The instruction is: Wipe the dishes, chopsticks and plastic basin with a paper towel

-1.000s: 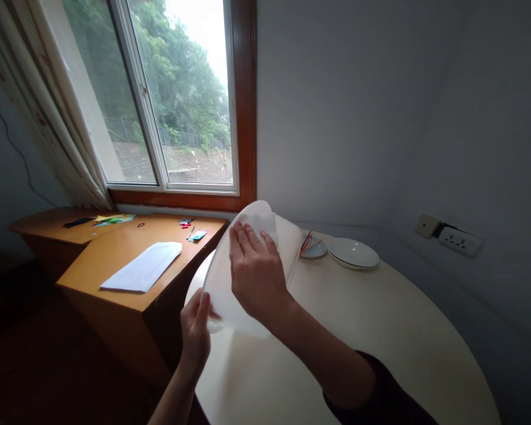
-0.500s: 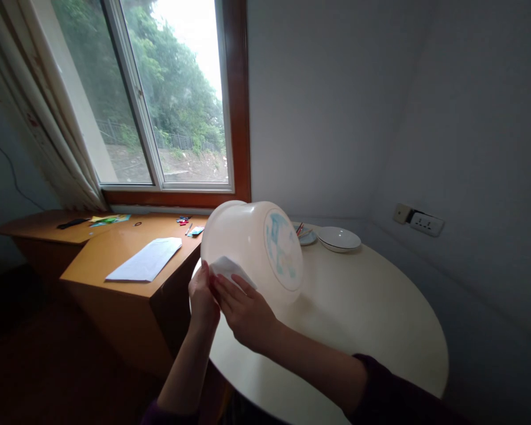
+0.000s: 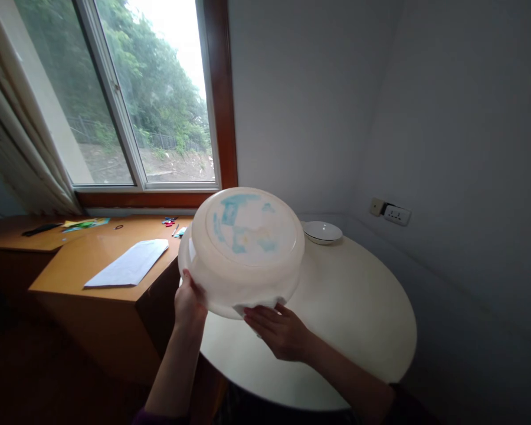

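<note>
A white plastic basin [image 3: 243,280] is held up over the round table, tilted so its underside with faded blue markings faces up and towards me. My left hand [image 3: 190,301] grips its rim at the lower left, with the thumb on the outer wall. At the near rim, my right hand [image 3: 281,330] presses a white tissue [image 3: 243,308] against the basin. Most of the tissue lies under the fingers of that hand. The basin's inside is hidden from me.
A white round table [image 3: 354,295] carries a white dish [image 3: 323,232] near the wall. On the wooden desk [image 3: 66,271] at left lie white paper sheets [image 3: 128,264], coloured papers [image 3: 86,224] and small red and blue pieces [image 3: 170,222]. A wall socket [image 3: 397,214] is at right.
The basin has been turned so its underside faces up and towards me instead of right. My right hand has slid right along the rim with the tissue, away from my left hand.
</note>
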The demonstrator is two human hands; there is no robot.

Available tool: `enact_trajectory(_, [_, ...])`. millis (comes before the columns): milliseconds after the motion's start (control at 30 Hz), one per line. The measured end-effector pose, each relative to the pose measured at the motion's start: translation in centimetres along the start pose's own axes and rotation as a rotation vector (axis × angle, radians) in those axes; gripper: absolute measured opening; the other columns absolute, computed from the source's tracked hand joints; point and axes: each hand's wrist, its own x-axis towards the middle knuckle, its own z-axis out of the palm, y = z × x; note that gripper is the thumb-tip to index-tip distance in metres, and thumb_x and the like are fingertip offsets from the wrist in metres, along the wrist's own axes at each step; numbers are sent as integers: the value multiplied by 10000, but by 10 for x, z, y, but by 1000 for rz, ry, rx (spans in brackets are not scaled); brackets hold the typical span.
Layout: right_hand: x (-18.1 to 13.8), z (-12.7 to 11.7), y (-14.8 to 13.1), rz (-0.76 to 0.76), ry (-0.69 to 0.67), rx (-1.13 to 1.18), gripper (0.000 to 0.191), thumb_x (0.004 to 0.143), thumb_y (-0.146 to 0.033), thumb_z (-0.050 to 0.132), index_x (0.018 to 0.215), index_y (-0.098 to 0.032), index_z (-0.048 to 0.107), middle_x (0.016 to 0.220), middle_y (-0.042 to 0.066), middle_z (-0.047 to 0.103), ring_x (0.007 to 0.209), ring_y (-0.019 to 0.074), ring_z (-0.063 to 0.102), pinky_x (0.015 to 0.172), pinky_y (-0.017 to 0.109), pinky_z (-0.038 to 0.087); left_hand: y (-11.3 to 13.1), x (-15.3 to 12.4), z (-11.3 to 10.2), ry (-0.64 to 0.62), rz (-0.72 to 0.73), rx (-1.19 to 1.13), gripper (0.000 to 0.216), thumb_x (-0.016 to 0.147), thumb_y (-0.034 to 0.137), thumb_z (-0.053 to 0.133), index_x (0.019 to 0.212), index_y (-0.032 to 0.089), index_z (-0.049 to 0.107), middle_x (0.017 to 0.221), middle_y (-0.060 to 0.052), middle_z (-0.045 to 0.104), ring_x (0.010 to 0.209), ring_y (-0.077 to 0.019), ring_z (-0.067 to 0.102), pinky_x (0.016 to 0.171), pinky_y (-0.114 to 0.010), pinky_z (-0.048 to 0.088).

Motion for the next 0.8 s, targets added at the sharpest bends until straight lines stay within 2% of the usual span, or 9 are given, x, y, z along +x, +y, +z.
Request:
enact_trajectory(167, [-11, 0, -4, 111, 128, -39, 508, 849, -105, 408, 1354, -130, 368, 1190, 95, 604, 1191, 200, 492, 959, 412, 452, -8, 3, -1, -16, -82, -20, 295, 912, 200, 385, 1072, 134, 624, 793, -46, 675, 703, -108, 612, 666, -177, 497])
enact_trajectory(300, [-9, 3, -5, 297, 294, -40, 607, 850, -113, 370, 1430, -153, 196, 1397, 122, 382, 1312, 260, 298, 1004, 519, 378, -15, 8, -7, 9, -102, 2, 294, 909, 188, 388, 1100, 125, 603, 774, -35, 663, 678, -98, 604, 653, -173, 500])
enact_trajectory(367, [-2, 4, -2, 507, 400, 50, 596, 872, -129, 345, 1438, -188, 165, 1463, 96, 254, 1338, 241, 235, 1031, 492, 350, -20, 10, -12, 19, -113, 8, 289, 905, 182, 394, 1095, 131, 605, 771, -27, 660, 682, -94, 603, 659, -169, 501])
enact_trajectory(433, [7, 3, 7, 801, 533, 206, 542, 906, -195, 321, 1433, -202, 191, 1475, 77, 229, 1345, 205, 226, 1054, 444, 322, -25, 10, -16, 20, -108, 14, 285, 899, 177, 402, 1090, 142, 611, 792, -24, 662, 711, -94, 610, 683, -171, 503])
enact_trajectory(533, [22, -5, 34, 1207, 777, 507, 512, 903, -355, 339, 1369, -144, 352, 1416, 102, 366, 1314, 192, 316, 1057, 410, 306, -29, 9, -20, -21, -44, 32, 297, 903, 189, 387, 1087, 153, 616, 856, -40, 674, 796, -110, 623, 743, -194, 505])
enact_trajectory(600, [28, -14, 59, 1320, 917, 734, 503, 846, -407, 406, 1236, -108, 511, 1281, 122, 534, 1224, 210, 453, 1000, 389, 382, -27, 6, -21, -41, 21, 35, 290, 904, 194, 387, 1064, 146, 624, 874, -51, 678, 833, -113, 623, 775, -197, 499])
enact_trajectory(633, [31, -20, 73, 1358, 919, 861, 475, 805, -411, 452, 1142, -101, 578, 1173, 123, 615, 1161, 225, 514, 951, 382, 428, -25, 5, -20, -49, 51, 38, 275, 901, 196, 400, 1042, 140, 629, 872, -55, 679, 837, -114, 623, 786, -199, 497])
enact_trajectory(700, [35, -34, 98, 1390, 839, 1030, 393, 744, -412, 505, 963, -120, 652, 964, 104, 699, 1054, 240, 583, 871, 369, 474, -20, -1, -18, -70, 100, 59, 240, 891, 201, 432, 990, 128, 638, 857, -63, 679, 821, -118, 626, 794, -208, 496])
enact_trajectory(800, [45, -59, 128, 1403, 602, 1155, 290, 702, -392, 519, 770, -153, 668, 755, 84, 708, 894, 246, 634, 774, 354, 498, -14, -12, -12, -88, 156, 89, 212, 885, 202, 451, 939, 120, 639, 834, -67, 680, 789, -130, 633, 782, -235, 504])
